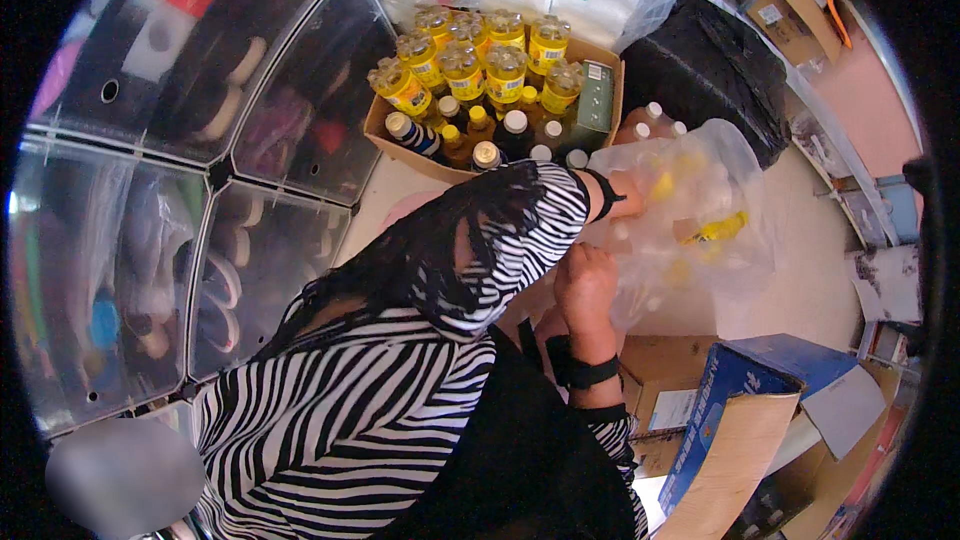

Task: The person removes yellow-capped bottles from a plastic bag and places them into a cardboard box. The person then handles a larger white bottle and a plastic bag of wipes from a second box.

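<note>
A translucent plastic bag point(720, 165) lies on the floor in front of me. Bottles show hazily through its film, one with a bright yellow label point(716, 229). My left hand point(627, 195) reaches across to the bag's mouth, its fingers hidden behind or inside the film. Just below it, my right hand point(589, 277) is closed in a fist on the gathered edge of the bag. Beyond my left forearm stands an open cardboard carton point(420, 159) packed with several bottles, among them shrink-wrapped yellow-labelled bottles point(465, 75), with a green box point(596, 101) at its right end.
Clear-fronted shoe boxes point(285, 112) holding footwear are stacked on the left. White-capped bottles point(651, 120) stand between the carton and a black plastic-wrapped bundle point(697, 52). An open blue carton point(780, 360) and a brown cardboard box point(664, 360) are at lower right.
</note>
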A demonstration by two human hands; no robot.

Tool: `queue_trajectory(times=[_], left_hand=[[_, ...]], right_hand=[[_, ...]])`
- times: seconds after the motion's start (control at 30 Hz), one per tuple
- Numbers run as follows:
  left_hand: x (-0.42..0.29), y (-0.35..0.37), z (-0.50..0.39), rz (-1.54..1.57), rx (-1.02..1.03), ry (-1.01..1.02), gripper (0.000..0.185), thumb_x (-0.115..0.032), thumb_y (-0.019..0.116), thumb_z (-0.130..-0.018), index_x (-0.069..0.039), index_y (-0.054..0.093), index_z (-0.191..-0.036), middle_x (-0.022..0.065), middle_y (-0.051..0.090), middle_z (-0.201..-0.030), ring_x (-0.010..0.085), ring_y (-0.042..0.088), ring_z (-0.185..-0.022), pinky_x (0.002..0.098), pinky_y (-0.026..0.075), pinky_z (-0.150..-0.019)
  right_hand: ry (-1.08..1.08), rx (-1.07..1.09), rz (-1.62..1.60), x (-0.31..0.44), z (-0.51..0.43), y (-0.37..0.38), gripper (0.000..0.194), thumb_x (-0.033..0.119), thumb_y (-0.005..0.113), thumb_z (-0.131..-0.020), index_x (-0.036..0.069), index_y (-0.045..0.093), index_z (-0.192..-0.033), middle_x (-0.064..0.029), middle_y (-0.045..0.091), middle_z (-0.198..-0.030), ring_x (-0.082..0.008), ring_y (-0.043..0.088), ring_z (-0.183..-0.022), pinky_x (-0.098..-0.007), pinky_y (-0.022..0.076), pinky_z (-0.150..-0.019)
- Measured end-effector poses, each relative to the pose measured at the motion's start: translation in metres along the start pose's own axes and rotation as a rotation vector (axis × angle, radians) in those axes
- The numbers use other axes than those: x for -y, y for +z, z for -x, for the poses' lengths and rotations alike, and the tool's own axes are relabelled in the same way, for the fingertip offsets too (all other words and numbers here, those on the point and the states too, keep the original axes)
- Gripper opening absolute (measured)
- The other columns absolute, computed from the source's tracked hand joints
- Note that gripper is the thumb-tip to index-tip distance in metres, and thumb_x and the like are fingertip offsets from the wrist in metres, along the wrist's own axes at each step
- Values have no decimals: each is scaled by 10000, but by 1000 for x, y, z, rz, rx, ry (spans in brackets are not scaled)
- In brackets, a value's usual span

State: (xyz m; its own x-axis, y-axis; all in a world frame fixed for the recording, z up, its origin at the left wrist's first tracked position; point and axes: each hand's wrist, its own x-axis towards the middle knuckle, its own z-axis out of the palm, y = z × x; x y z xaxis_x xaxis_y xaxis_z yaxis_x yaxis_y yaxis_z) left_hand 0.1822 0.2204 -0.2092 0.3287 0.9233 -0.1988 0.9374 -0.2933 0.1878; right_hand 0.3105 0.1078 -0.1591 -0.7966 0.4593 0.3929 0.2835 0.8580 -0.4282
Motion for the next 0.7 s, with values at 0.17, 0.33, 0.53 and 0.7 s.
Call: queue_trajectory(times=[0.17,0.33,0.53,0.7], left_hand=[[-9,-34,-15,729,12,-262,444,-247,677,-670,-37,618,-1057,167,612,-1040,304,596,-930,437,495,-724],[-14,-86,23,1216,125,-293,682,-355,763,-571,-83,574,-1167,120,607,-1057,258,586,-950,422,500,-730],[24,-166,124,740,-5,-117,685,-309,768,-526,-59,568,-1132,113,613,-1056,199,576,-927,293,460,-773],[74,-212,217,623,-237,-329,489,-216,745,-573,-37,566,-991,78,605,-976,157,558,-904,271,435,-772]], right_hand=[[6,-23,-58,7,-4,-2,85,2,590,-676,48,582,-748,-128,565,-708,-316,543,-681,-405,420,-637],[1,-12,-57,7,-9,-9,147,-10,595,-691,48,615,-824,-132,600,-775,-313,564,-732,-398,436,-704],[-44,-56,-77,5,-11,-13,117,0,610,-705,44,613,-814,-125,593,-770,-309,560,-736,-394,429,-693],[-43,-59,-124,6,-16,-16,107,8,614,-711,43,610,-812,-120,592,-770,-306,554,-723,-379,418,-674]])
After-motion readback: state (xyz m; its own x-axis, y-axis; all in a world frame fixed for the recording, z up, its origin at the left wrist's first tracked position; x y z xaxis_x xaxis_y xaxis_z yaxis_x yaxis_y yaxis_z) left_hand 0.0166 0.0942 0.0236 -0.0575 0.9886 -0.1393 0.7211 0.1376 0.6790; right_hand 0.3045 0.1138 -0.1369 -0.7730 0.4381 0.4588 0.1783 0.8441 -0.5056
